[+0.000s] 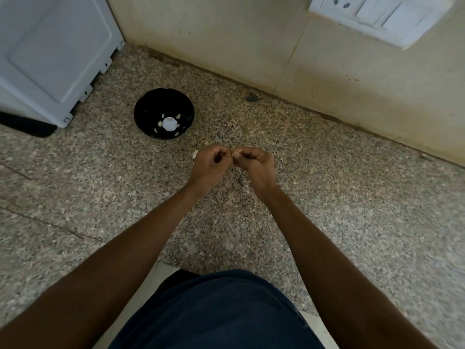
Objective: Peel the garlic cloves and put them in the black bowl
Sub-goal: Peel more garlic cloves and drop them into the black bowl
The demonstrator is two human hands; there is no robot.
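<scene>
Both hands met fingertip to fingertip, left hand [210,161] and right hand [253,162] curled; whatever they pinched was too small to tell. The black bowl [141,114] sat beyond, left, peeled cloves [178,116] inside.

The light is soft, dim and even, with no hard shadows; only a faint dark smudge lies on the speckled desk [327,197] just below the hands [232,157], whose fingertips are too small and soft to show what they pinch. Far up and left of the hands, a bright white glare spot sits in the bottom of the black bowl [164,114]. The wide lens bends the wall [251,46] line beyond the hands, and the frame edges, like the switch plate [380,16] up right, look stretched and slightly blurred.
</scene>
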